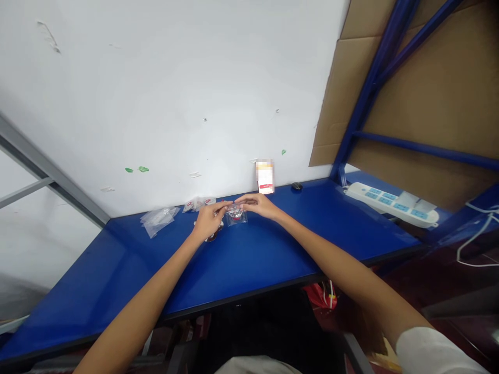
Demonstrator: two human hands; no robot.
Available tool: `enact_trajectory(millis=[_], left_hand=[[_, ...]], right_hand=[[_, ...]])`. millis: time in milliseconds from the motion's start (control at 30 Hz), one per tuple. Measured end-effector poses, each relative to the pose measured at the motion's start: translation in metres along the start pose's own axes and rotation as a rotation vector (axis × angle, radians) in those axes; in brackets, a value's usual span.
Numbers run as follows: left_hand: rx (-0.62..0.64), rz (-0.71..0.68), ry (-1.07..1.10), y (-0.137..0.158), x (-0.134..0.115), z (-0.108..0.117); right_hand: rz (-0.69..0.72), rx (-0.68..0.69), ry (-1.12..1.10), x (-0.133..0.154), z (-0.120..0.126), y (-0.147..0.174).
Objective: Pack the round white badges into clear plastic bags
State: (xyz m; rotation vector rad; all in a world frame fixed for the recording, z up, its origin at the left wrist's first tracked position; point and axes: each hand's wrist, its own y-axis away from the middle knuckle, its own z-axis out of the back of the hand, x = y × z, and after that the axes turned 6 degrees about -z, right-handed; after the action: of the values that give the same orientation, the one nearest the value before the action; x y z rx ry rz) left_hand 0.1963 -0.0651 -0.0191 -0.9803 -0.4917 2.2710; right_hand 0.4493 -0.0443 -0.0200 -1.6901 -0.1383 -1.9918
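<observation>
A small clear plastic bag (237, 217) hangs between my two hands over the blue table, with something dark and red inside that is too small to name. My left hand (210, 218) pinches the bag's top edge from the left. From the right, my right hand (259, 204) grips the same edge between thumb and fingers. Partly hidden under my left hand lie some round dark and white pieces (211, 237). Just behind it, several small bags with red and white round items (194, 204) rest near the wall.
Flat clear bags (158, 219) are piled on the blue table (268, 259) at the left. A lit phone (265, 176) leans on the wall, with a small black object (297, 186) to its right. A white power strip (392, 204) sits by the blue frame at the far right.
</observation>
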Motion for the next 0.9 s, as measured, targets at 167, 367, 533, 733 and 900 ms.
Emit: enact_trajectory(millis=[167,367,533,733,900], left_hand=[[0.003,-0.056,-0.033,0.001,-0.005,0.000],[0.005,-0.104,-0.052,0.002,-0.005,-0.001],[0.000,-0.116,-0.047,0.002,-0.005,-0.002],[0.001,-0.121,-0.024,0.002,-0.007,-0.001],[0.000,-0.132,-0.040,0.003,-0.006,-0.001]], right_hand=[[-0.016,-0.003,-0.010,-0.004,-0.002,-0.003],[-0.040,-0.001,0.055,-0.014,-0.002,-0.007],[-0.032,-0.005,0.087,-0.010,-0.002,-0.005],[-0.058,0.005,0.027,-0.005,-0.003,-0.003],[-0.060,-0.003,0.011,-0.002,-0.004,-0.002]])
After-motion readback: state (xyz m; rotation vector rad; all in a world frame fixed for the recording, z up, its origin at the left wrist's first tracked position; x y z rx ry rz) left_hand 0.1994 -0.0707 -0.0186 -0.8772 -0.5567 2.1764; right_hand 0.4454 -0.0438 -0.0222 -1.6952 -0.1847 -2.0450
